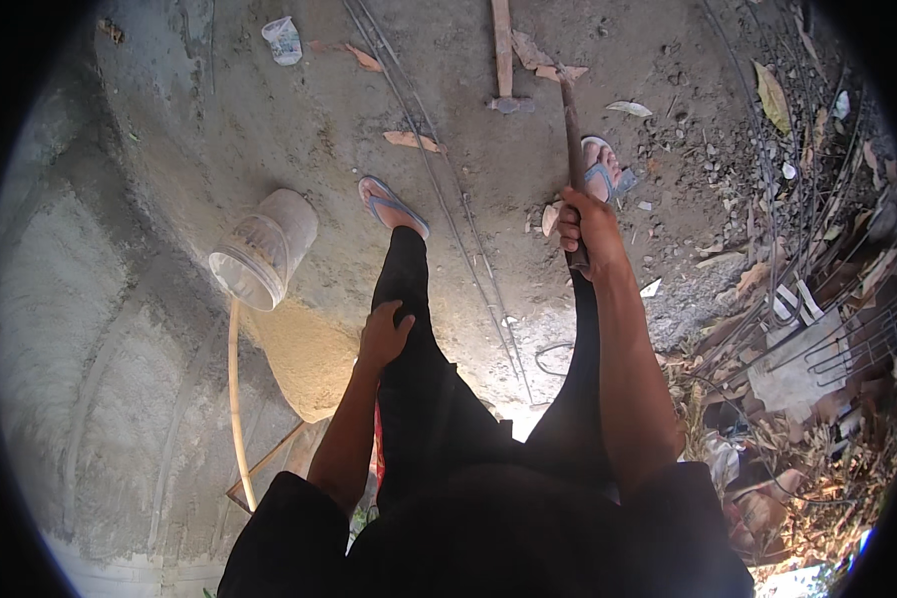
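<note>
In the head view, my right hand (585,224) is closed round a long, dark brown pole (571,130) near its lower end. The pole's far end reaches pale reddish fragments (558,72) on the ground; I cannot tell whether any are attached. My left hand (383,329) rests on my left leg (402,279) near the knee, fingers loosely spread and holding nothing. My sandalled feet stand apart on grey, dusty ground (319,140). Between and beyond them lie two thin bars (439,151) and a wooden-handled hammer (508,102).
A white bucket (284,239) lies tipped at left, near yellowish sand (299,369), a pale pole (237,399) and a sloping cement surface (90,349). A crumpled cup (283,43) lies farther forward. Bent rods (847,344), dry leaves and debris (767,488) crowd the right side.
</note>
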`<state>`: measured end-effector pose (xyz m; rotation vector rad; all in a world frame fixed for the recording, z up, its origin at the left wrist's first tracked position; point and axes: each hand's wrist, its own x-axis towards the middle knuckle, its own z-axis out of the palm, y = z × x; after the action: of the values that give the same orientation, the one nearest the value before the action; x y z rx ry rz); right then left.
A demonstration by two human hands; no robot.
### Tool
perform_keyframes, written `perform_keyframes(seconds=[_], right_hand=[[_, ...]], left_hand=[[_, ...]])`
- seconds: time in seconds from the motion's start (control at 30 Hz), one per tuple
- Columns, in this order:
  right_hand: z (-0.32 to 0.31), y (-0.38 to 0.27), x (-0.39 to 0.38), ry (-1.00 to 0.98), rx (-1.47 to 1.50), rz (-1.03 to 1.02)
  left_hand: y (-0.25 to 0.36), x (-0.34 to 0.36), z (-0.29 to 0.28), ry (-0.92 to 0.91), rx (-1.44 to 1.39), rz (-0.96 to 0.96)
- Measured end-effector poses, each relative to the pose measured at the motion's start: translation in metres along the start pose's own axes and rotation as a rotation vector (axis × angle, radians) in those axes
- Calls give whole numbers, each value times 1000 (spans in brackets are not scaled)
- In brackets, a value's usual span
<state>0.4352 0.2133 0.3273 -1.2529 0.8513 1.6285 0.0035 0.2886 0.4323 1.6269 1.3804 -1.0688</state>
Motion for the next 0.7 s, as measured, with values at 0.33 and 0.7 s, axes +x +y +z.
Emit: perform_keyframes(seconds=[0.33, 0.7], right_hand=[[-255, -18, -216, 459, -394, -100], [-320, 161, -361, 904, 26, 265]], left_hand=[[197, -179, -72, 94, -44, 96], [290, -155, -72, -96, 61, 420]])
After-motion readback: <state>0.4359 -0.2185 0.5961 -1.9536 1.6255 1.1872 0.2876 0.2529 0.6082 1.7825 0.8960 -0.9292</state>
